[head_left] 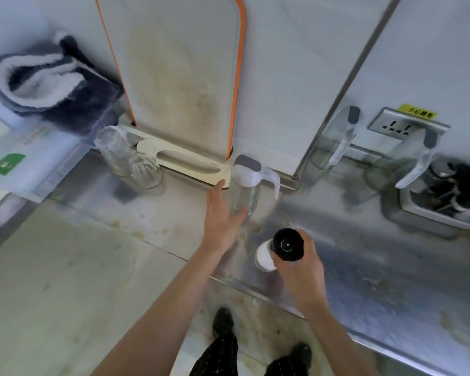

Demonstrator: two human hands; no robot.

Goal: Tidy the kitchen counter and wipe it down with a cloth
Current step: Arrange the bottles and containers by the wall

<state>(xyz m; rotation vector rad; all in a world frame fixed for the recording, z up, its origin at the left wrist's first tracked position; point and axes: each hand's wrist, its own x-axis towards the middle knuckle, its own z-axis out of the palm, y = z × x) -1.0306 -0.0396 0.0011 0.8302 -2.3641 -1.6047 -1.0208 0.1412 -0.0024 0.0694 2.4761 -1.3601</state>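
Note:
My left hand [221, 213] lies with straight fingers against the side of a clear glass pitcher [246, 191] with a white and grey lid, standing on the steel counter [364, 253]. My right hand [301, 270] grips a black-topped bottle [287, 245] near the counter's front edge; a white cap or base [263, 257] shows beside it. A grey and white cloth [46, 82] lies folded on a clear plastic box [33, 156] at the far left.
An orange-edged cutting board [179, 77] stands in a cream rack [185, 161] against the wall. Two clear glasses [130, 158] sit left of the rack. A tray of dark utensils [445, 196] and a wall socket [396, 126] are at the right. Reflections of pitchers show in the steel wall.

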